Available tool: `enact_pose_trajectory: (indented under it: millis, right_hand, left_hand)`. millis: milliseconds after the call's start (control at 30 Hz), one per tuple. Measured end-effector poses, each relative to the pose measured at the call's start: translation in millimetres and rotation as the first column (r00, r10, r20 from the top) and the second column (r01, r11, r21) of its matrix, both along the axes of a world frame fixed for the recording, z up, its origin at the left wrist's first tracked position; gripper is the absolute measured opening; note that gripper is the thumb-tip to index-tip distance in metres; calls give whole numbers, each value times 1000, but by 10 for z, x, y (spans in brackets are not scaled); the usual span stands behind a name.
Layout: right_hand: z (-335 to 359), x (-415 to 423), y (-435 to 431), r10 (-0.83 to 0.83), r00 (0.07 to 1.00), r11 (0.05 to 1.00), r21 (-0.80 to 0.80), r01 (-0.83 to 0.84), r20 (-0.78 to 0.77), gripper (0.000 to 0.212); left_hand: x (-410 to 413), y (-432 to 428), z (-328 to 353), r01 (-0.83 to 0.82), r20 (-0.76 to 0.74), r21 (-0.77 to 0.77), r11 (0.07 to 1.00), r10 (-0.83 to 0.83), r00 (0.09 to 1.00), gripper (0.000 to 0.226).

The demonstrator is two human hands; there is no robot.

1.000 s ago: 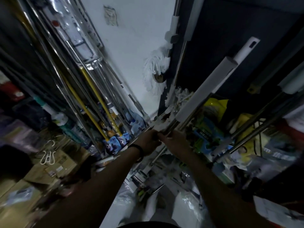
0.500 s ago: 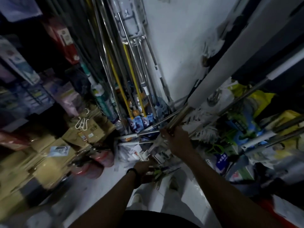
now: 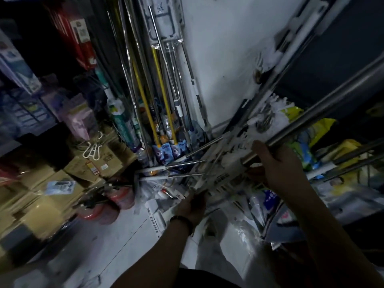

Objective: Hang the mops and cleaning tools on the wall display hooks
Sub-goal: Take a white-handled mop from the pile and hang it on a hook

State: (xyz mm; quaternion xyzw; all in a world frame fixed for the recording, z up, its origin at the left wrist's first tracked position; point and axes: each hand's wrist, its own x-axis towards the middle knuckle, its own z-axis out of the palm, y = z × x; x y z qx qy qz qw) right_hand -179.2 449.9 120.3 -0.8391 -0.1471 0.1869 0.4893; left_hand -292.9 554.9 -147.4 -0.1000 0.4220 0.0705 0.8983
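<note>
Steel mop pole [image 3: 324,113]: slanted, rising from mid-frame toward the upper right edge, in hand and low in the aisle, near the foot of the white wall [image 3: 224,48]. Lower end meeting a white packaged mop head [image 3: 216,177], tilted down toward the left. Right hand [image 3: 278,163] wrapped around the pole near that lower end, fingers curled about it. Left hand [image 3: 193,204] lower down, at the bottom tip of the mop head, fingers seemingly closed on it, though blurred; black wristband [image 3: 181,220] on that wrist.

Just beyond, loose chrome rods [image 3: 187,163] with white grips, lying crosswise near the floor. Behind those, against the wall, upright poles in clear wrap, two yellow poles [image 3: 158,80] among them, blue printed packs [image 3: 166,151] at their feet.

Farther left, stacked cardboard boxes [image 3: 52,183], white S-hooks [image 3: 92,150] on top, red rounded containers [image 3: 119,196] beside them on the floor. Far right, yellow and green packets [image 3: 320,125] behind more poles.
</note>
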Motion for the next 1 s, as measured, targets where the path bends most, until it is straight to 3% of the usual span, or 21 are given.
enact_pose_trajectory:
  millis: [33, 100, 167, 200, 233, 300, 367, 433, 500, 600, 667, 767, 833, 933, 967, 1000]
  right_hand:
    - [38, -10, -66, 6, 1000, 998, -55, -6, -1, 40]
    - [68, -32, -234, 82, 997, 938, -338, -81, -12, 41]
    - [108, -152, -320, 152, 965, 765, -593, -251, -212, 35]
    - [129, -227, -313, 177, 935, 725, -603, -334, -306, 30]
    - [108, -282, -270, 238, 923, 727, -575, -376, -303, 26]
    - [-29, -318, -172, 455, 890, 710, -590, -385, -33, 15]
    - [-254, -261, -87, 647, 721, 600, -748, -282, 247, 17]
    - [-469, -167, -65, 736, 606, 434, -897, -80, 302, 20]
    - [-513, -138, -88, 742, 631, 279, -960, 16, 226, 20]
    - [-426, -103, -132, 732, 653, 237, -971, 20, 192, 23]
    - [-383, -30, -176, 704, 673, 257, -965, 55, 226, 24]
    - [-306, 165, -288, 570, 803, 288, -958, 2, 173, 43]
    - [-153, 263, -371, 494, 856, 334, -942, -24, 153, 54]
    - [104, 296, -564, 399, 911, 363, -930, -48, 108, 86]
    - [179, 277, -632, 376, 921, 390, -919, -58, 102, 102]
    - [200, 286, -713, 350, 931, 417, -907, -58, 101, 112]
  left_hand:
    - [13, -27, -15, 6, -4, -5, 1000, -6, 1000, 32]
    - [46, -82, -31, 64, 0, -5, 998, -64, 998, 35]
    - [72, -154, 52, 115, -1, 28, 993, -115, 993, 37]
    - [107, -200, 64, 135, -2, 55, 989, -135, 991, 34]
    - [139, -240, 107, 147, 13, 84, 986, -148, 989, 29]
    - [210, -321, 193, 201, 35, 144, 969, -208, 977, 27]
    - [273, -425, 303, 237, 90, 188, 953, -257, 962, 32]
    - [300, -504, 459, 301, 103, 244, 922, -333, 937, 28]
    - [359, -541, 545, 347, 84, 286, 893, -384, 920, 26]
    - [417, -539, 564, 406, 76, 286, 868, -443, 893, 34]
    - [413, -511, 538, 442, 99, 311, 842, -491, 866, 43]
    - [340, -427, 417, 473, 63, 296, 830, -511, 857, 50]
    - [263, -341, 235, 428, -47, 311, 849, -436, 899, 45]
    - [216, -81, 169, 291, -54, 231, 928, -286, 957, 20]
    - [186, 49, 115, 193, -59, 187, 963, -185, 981, 23]
    - [166, 160, 94, 120, -98, 251, 961, -98, 990, 30]
